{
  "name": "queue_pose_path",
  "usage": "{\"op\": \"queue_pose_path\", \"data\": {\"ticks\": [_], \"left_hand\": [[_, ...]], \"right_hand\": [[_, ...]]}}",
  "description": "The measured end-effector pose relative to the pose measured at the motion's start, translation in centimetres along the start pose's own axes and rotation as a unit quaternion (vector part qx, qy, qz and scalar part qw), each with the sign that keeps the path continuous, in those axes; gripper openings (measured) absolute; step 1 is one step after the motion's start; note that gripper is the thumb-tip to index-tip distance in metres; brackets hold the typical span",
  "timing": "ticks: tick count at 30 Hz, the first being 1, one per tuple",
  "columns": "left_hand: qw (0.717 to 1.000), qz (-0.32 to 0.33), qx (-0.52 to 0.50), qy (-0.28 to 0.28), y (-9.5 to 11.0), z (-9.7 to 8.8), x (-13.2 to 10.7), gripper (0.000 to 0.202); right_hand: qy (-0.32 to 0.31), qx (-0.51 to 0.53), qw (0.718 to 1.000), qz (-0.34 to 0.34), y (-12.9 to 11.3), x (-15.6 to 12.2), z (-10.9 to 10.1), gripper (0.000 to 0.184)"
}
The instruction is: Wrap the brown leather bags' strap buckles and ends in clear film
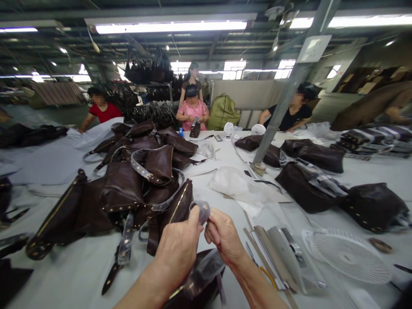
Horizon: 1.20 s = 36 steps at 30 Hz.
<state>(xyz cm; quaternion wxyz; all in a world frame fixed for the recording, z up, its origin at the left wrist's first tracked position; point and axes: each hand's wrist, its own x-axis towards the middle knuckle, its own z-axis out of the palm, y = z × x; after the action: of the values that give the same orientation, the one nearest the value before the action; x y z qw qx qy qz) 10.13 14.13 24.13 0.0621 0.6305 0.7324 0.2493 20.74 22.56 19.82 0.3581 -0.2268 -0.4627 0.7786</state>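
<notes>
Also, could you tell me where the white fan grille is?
Head view, lower right: the white fan grille lies just right of the cardboard strips.

- Long tube lamps shine under the dark ceiling.
- Bright windows are in the far wall.
- A grey steel post stands on the white tabletop.
- A pale partition stands behind.

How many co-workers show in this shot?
4: a person in a red shirt at left, one in a pink top at the table's far end, one standing behind them, one in black at right; others may be hidden.
</notes>
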Motion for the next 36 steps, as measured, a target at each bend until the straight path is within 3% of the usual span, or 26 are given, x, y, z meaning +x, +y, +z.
{"op": "queue_pose_path", "data": {"ticks": [4, 7, 12, 16, 20, 22, 25, 29, 31, 32, 34, 36], "left_hand": [[0.999, 0.029, 0.028, 0.034, -0.9, 2.1, -0.7, 0.029], [0.997, 0.048, 0.053, 0.043, -1.6, 3.1, -1.3, 0.020], [0.993, 0.022, 0.107, 0.038, -1.6, 2.4, -1.2, 0.014], [0.993, -0.020, 0.114, -0.007, -0.4, 1.2, -0.1, 0.011], [0.994, -0.023, 0.102, -0.017, 0.3, 1.6, 0.3, 0.013], [0.999, 0.016, 0.026, 0.010, -0.4, 2.4, 0.0, 0.013], [0.990, 0.130, -0.056, 0.017, -2.7, 3.3, -1.0, 0.021], [0.963, 0.266, 0.028, 0.029, -5.2, 2.9, -1.5, 0.026], [0.957, 0.287, 0.027, 0.028, -5.2, 2.2, -1.2, 0.026], [0.963, 0.268, -0.003, 0.022, -4.9, 1.9, -1.1, 0.025], [0.981, 0.162, -0.103, 0.003, -3.7, 1.3, -0.8, 0.022], [0.977, 0.029, -0.210, -0.037, -2.4, 1.1, -0.7, 0.018]], "right_hand": [[-0.036, 0.116, 0.989, 0.083, -0.2, -0.1, 0.9, 0.035], [-0.064, 0.104, 0.985, 0.126, -0.6, 0.0, 0.9, 0.034], [-0.050, 0.097, 0.985, 0.135, -0.9, -0.4, 0.4, 0.033], [-0.079, 0.171, 0.972, 0.138, -0.1, -1.1, 0.5, 0.029], [-0.035, 0.285, 0.943, 0.167, 0.2, -1.4, 0.1, 0.034], [-0.025, 0.343, 0.915, 0.212, -0.4, -1.7, -0.4, 0.039], [-0.042, 0.375, 0.885, 0.273, -1.5, -2.6, -1.0, 0.036], [-0.084, 0.364, 0.864, 0.338, -2.3, -4.3, -1.2, 0.052], [-0.093, 0.332, 0.874, 0.343, -2.5, -4.7, -1.1, 0.051], [-0.092, 0.304, 0.890, 0.329, -2.4, -4.7, -1.0, 0.045], [-0.088, 0.213, 0.936, 0.266, -2.1, -4.4, -1.2, 0.024], [-0.080, 0.068, 0.978, 0.182, -1.3, -3.8, -1.5, 0.024]]}}
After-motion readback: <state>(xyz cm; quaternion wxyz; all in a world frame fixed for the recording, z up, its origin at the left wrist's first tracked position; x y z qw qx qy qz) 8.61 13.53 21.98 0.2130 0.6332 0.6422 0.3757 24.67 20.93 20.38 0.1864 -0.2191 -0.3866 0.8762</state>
